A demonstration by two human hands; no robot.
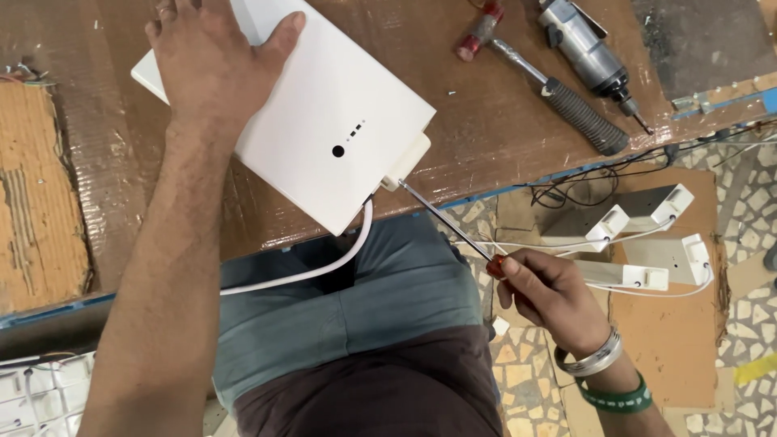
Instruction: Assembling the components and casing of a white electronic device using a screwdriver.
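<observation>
A flat white panel (324, 121) with a black dot and small marks lies on the brown workbench (486, 121), one corner over the front edge. My left hand (210, 65) presses flat on its far end. My right hand (546, 295) grips a red-handled screwdriver (445, 222); its tip touches the cream bracket (409, 162) on the panel's near side. A white cable (324, 263) leaves the panel there and curves left across my lap.
A hammer (542, 81) and a grey power tool (587, 53) lie at the bench's right. Several white fittings (647, 243) with cables rest on cardboard on the tiled floor. A worn wooden board (36, 194) sits at left.
</observation>
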